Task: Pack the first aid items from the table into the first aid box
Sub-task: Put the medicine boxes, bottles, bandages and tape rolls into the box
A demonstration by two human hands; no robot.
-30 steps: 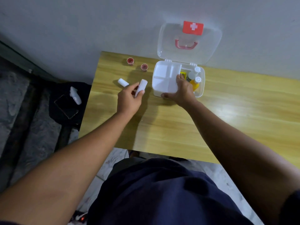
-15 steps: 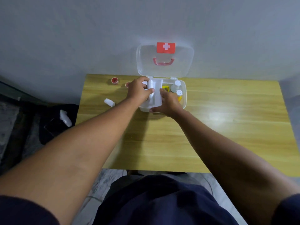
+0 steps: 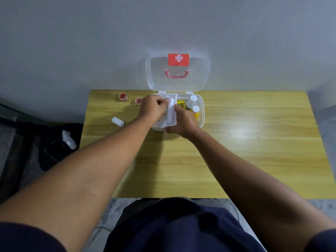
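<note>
On the yellow wooden worktop (image 3: pixel 236 151), the clear plastic first aid box (image 3: pixel 201 117) sits at the middle of the far edge, with its lid up against the wall. The left hand (image 3: pixel 153 108) pinches a white bandage roll (image 3: pixel 171 113) over the box's left part. The right hand (image 3: pixel 184 123) grips the box's near side. Two white-capped bottles (image 3: pixel 192 102) stand in the right part. A second white roll (image 3: pixel 117 122) lies near the left edge. Two small red rolls (image 3: pixel 123 96) sit by the far left corner.

Clear glossy plastic first aid box (image 3: pixel 201 113) on a smooth, shiny wood-grain table (image 3: pixel 236 151)
</note>
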